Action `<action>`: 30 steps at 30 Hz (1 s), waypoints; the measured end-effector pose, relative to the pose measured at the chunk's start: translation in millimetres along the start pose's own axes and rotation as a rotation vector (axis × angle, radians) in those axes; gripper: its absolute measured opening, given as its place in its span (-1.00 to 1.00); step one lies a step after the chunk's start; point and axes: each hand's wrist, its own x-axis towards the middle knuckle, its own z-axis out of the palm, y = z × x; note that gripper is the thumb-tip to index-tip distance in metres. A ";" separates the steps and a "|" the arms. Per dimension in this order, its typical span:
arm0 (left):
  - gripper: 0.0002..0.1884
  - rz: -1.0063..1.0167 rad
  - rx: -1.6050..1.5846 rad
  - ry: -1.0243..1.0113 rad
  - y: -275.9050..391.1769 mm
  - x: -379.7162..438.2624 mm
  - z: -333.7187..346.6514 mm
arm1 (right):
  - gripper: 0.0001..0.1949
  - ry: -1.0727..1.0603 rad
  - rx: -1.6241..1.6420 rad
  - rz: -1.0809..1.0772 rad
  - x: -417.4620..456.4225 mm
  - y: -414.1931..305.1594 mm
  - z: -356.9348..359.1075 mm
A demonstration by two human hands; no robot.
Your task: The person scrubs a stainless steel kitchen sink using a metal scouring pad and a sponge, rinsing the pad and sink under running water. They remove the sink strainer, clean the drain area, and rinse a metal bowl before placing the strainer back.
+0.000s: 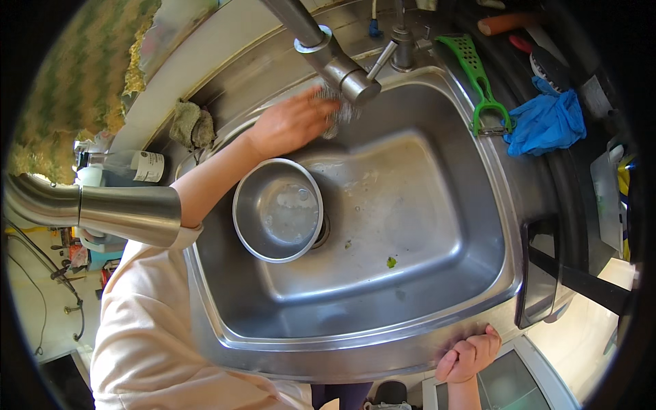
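Note:
My left hand [300, 120] reaches across the back left of a stainless steel sink [405, 200]. Its blurred fingers are on a silvery mesh scouring pad [338, 110], just below the metal faucet joint [353, 84]. Under my left forearm stands a round metal pot [279, 246] with a little cloudy liquid in it, partly over the drain [323, 233]. My right hand [470, 354] is at the sink's front rim at the lower right, its fingers curled and no object visible in it. Small green scraps [391, 262] lie on the wet sink floor.
A metal spout [130, 212] crosses over my left arm. A folded cloth [192, 125] and a labelled bottle [148, 166] are on the left. A green peeler [479, 87], blue glove [548, 120], brush [548, 66] and dark flat phone-like object [538, 277] lie on the right.

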 end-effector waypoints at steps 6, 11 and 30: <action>-0.81 -0.026 0.027 0.025 5.1 -5.6 10.2 | -0.83 -0.003 -0.004 -0.011 2.5 -1.4 0.3; -0.78 0.247 -0.193 -0.092 25.7 -7.7 36.9 | -0.83 0.005 0.005 -0.012 -0.2 1.2 -0.1; -0.32 -0.434 -0.717 -0.782 173.7 4.4 48.4 | -0.82 0.027 0.035 -0.036 0.4 3.2 2.0</action>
